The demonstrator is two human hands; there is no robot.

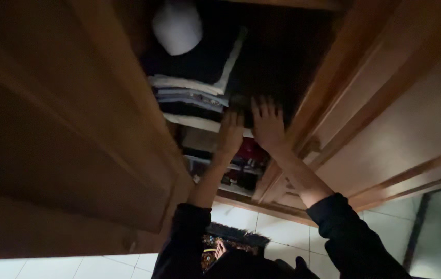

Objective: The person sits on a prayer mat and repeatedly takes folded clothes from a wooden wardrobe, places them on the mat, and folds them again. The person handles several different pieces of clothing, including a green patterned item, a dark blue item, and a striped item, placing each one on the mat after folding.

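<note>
On wardrobe shelf (199, 123) — both hands (268, 125) flat on dark folded cloth (241, 101).

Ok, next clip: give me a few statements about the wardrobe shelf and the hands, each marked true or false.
1. Both hands reach up to a wardrobe shelf. True: the left hand and right hand rest at the shelf edge.
2. A stack of folded clothes lies on that shelf. True.
3. The white rounded cap is in the right hand. False: it sits on top of the stack, apart from both hands.
4. The wardrobe doors are closed. False: the wooden door stands open.
5. The sleeves are white. False: both sleeves are dark.
</note>
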